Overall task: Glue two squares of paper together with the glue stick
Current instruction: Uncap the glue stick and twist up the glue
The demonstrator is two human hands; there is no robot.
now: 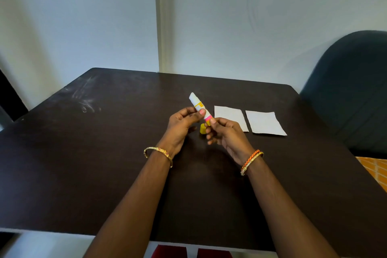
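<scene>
Above the middle of the dark table (104,153) I hold a white glue stick (198,104) with a yellow label and a pink band. It points up and to the left. My left hand (182,128) pinches its middle between thumb and fingers. My right hand (226,134) grips its lower end with the fingertips. A small yellow cap (202,129) lies on the table just under my hands. Two white paper squares lie flat, side by side, to the right: one (230,116) partly behind my right hand, the other (265,122) further right.
A dark blue chair back (354,90) stands at the table's right side. An orange patterned cloth (374,170) shows past the right edge. The pale wall (230,16) rises right behind the table's far edge.
</scene>
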